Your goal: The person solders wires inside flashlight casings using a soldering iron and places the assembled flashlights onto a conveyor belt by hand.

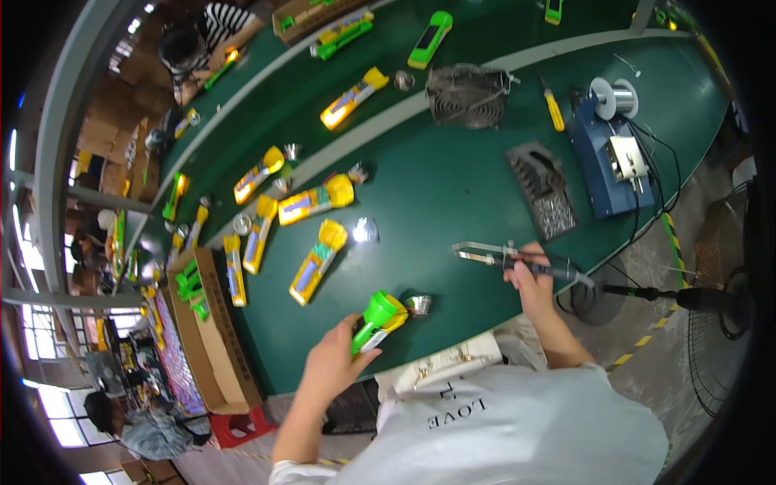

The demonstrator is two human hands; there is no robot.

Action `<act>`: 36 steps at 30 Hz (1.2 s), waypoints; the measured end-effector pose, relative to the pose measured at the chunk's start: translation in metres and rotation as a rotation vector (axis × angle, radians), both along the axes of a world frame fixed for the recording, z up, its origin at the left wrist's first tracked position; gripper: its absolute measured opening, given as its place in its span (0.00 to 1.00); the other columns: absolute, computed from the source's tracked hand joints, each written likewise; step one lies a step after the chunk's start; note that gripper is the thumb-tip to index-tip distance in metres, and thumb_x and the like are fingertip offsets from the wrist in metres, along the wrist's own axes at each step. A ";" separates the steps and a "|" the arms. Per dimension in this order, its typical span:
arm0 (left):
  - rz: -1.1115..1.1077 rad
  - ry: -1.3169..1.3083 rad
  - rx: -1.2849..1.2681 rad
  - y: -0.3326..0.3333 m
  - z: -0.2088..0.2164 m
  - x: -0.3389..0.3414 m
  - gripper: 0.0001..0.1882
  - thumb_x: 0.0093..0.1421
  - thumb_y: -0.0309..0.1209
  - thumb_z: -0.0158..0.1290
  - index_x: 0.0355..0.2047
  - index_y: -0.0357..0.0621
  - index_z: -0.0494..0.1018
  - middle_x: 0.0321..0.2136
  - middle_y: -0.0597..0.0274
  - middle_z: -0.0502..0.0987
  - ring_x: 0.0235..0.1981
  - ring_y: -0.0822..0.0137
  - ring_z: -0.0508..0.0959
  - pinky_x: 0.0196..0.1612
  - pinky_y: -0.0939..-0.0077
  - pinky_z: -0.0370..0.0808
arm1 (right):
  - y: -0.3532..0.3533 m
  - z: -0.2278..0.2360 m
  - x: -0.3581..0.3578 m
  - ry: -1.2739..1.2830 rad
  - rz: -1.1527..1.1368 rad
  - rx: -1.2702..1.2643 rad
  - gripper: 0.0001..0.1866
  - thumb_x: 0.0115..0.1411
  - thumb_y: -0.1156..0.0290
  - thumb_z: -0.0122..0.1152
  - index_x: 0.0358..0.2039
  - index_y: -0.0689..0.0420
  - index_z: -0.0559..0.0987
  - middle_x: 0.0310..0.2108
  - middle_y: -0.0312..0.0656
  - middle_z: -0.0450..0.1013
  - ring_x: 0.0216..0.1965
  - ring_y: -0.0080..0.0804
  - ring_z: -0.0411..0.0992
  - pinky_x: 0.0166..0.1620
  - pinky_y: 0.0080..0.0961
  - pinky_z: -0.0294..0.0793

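Observation:
My left hand (pixel 330 361) is closed around the body of a green and yellow flashlight (pixel 378 314) close to the table's near edge. A shiny reflector cup (pixel 419 305) lies beside the flashlight's head. In my right hand (pixel 531 281), a soldering iron with a metal wire guide (pixel 508 259) is gripped by its dark handle. Its tip points left, above the green table and apart from the flashlight. Farther off lie open yellow flashlight halves (pixel 318 263) with parts inside, and another reflector (pixel 365 229) rests near them.
A blue solder feeder (pixel 598 174) with a wire spool (pixel 612 99) stands at right. Nearby are a black tray of small metal parts (pixel 543 194), a yellow screwdriver (pixel 554 111) and a dark fan (pixel 467 97). A cardboard box (pixel 214 343) holds green shells at left; co-workers sit beyond.

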State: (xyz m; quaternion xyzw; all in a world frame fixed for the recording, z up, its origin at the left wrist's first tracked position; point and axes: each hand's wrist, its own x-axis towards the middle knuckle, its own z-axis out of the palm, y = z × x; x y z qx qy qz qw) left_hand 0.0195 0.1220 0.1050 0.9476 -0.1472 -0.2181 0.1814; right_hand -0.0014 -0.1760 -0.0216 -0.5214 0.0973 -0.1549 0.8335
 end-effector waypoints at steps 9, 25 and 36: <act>-0.005 -0.282 -0.018 -0.054 0.050 0.312 0.33 0.48 0.41 0.55 0.49 0.37 0.57 0.38 0.42 0.71 0.42 0.52 0.72 0.44 0.69 0.66 | -0.001 0.002 -0.016 0.050 0.020 -0.045 0.09 0.52 0.79 0.50 0.35 0.62 0.64 0.28 0.40 0.65 0.27 0.20 0.65 0.31 0.16 0.66; -0.366 -0.675 0.115 -0.115 -0.056 0.419 0.30 0.51 0.44 0.51 0.49 0.39 0.59 0.42 0.49 0.68 0.43 0.51 0.68 0.45 0.63 0.66 | -0.007 0.013 0.000 0.062 0.099 -0.074 0.12 0.50 0.74 0.53 0.32 0.61 0.61 0.25 0.41 0.63 0.26 0.23 0.60 0.32 0.21 0.62; -0.288 -0.455 -0.058 -0.089 0.000 0.254 0.28 0.49 0.37 0.54 0.49 0.39 0.59 0.43 0.47 0.67 0.42 0.53 0.69 0.43 0.66 0.68 | -0.014 0.013 -0.016 0.042 -0.097 -0.002 0.08 0.54 0.70 0.48 0.30 0.58 0.61 0.24 0.37 0.59 0.18 0.18 0.56 0.27 0.21 0.66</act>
